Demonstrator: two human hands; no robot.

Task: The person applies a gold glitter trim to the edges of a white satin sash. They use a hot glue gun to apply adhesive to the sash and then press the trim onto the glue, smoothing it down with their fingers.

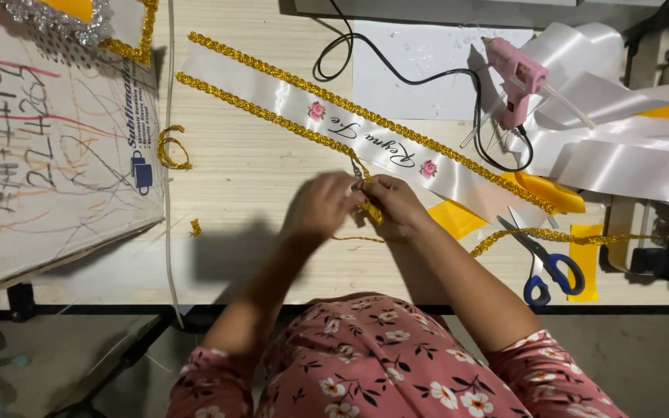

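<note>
Gold trim pinched between left hand, right hand

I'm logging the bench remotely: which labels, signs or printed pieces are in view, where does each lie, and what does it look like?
White satin sash: diagonal across the table, gold braid edges, black script, pink roses.
Scribbled board: far left, pale sheet with handwriting, blue printed label at its edge.
Second white ribbon: right side, pink rose print.
Both hands, left hand and right hand, pinch gold braid.
</note>
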